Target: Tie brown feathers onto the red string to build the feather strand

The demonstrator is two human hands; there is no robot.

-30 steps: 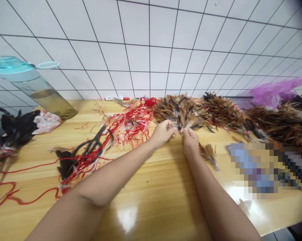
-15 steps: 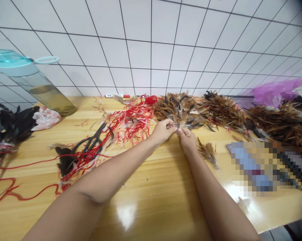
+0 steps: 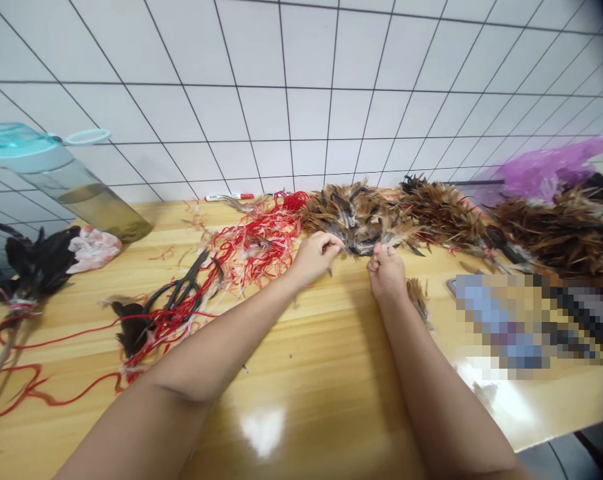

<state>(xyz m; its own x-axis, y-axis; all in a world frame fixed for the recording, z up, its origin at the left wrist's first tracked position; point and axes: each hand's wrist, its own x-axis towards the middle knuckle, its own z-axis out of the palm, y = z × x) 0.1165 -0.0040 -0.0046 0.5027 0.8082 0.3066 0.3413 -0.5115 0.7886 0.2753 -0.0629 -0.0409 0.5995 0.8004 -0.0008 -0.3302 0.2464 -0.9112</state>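
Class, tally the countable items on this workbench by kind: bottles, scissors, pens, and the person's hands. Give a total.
Bottles: 1, water bottle
Scissors: 1, scissors
Pens: 1, pen
Hands: 2, left hand, right hand
Total: 5

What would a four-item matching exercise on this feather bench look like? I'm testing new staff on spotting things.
Things:
1. bottle
2. scissors
3. plastic bag
4. marker pen

Descriptions:
A. purple, far right by the wall
B. dark handles, lying among red string
C. teal lid, far left
D. red and white, at the foot of the tiled wall

Pairs: 1-C, 2-B, 3-A, 4-D
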